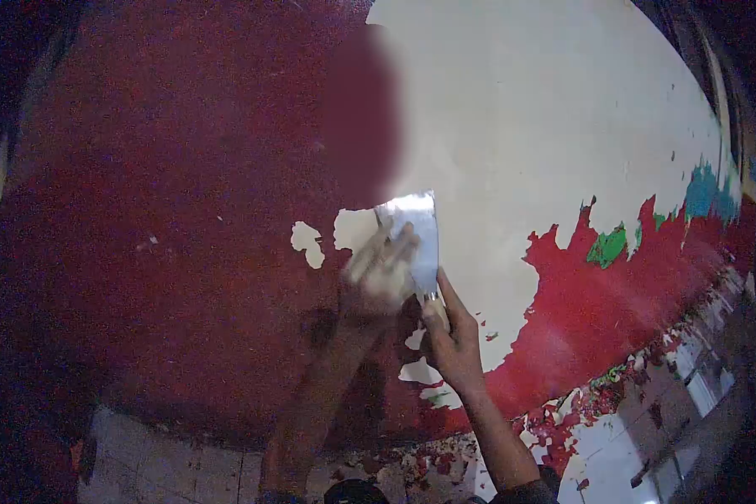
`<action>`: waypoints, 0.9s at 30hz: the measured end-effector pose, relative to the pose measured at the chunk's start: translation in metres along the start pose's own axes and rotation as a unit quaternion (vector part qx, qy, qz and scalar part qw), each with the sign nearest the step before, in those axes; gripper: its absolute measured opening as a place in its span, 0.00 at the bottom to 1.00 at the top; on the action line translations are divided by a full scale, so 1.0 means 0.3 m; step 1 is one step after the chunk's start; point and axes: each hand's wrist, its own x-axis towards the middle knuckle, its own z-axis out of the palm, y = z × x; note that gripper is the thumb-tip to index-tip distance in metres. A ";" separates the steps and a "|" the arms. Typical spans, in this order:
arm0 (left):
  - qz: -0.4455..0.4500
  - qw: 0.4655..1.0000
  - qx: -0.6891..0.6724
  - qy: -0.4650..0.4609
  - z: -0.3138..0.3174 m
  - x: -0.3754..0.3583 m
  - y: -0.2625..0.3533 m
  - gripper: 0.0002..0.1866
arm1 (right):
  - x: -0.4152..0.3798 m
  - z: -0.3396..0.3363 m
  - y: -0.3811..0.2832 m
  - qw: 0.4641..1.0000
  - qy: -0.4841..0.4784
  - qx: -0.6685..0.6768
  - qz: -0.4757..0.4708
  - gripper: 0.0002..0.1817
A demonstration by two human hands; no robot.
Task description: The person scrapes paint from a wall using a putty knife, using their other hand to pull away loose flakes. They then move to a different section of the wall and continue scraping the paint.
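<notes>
My right hand [455, 349] is wrapped round the handle of a wide-bladed scraper [426, 244]. Its shiny metal blade points up and away, over the border between dark red paint [185, 168] and a bare white area [512, 109]. My left hand [382, 273] is beside the blade on its left, smeared by motion, its fingers reaching over the blade's left side. Whether those fingers grip anything cannot be made out. Small white patches [308, 244] show through the red left of this hand.
Brighter red paint [580, 302] with ragged edges lies at the lower right, with green [607, 245] and blue [710, 193] scraps above it. Paint flakes [563, 420] litter the pale tiles [168, 454] along the lower edge. A blurred oval covers part of the upper middle.
</notes>
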 end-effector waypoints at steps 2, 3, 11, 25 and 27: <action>-0.182 0.935 -0.302 0.035 0.102 -0.055 -0.015 0.19 | 0.009 -0.008 -0.003 1.000 0.002 -0.017 -0.011 0.29; -0.171 0.948 -0.269 0.007 0.121 -0.087 -0.030 0.20 | 0.008 -0.014 -0.009 1.000 0.001 -0.021 -0.006 0.29; 0.012 0.996 0.084 -0.039 -0.015 0.028 -0.023 0.20 | 0.034 0.007 -0.053 0.999 0.002 -0.017 -0.037 0.28; -0.095 0.987 -0.102 -0.077 0.022 -0.003 -0.035 0.21 | -0.008 0.050 -0.014 0.998 0.030 0.045 -0.044 0.29; -0.089 0.988 -0.105 -0.065 0.052 -0.033 -0.034 0.21 | -0.041 0.055 0.004 0.997 0.037 0.064 -0.035 0.30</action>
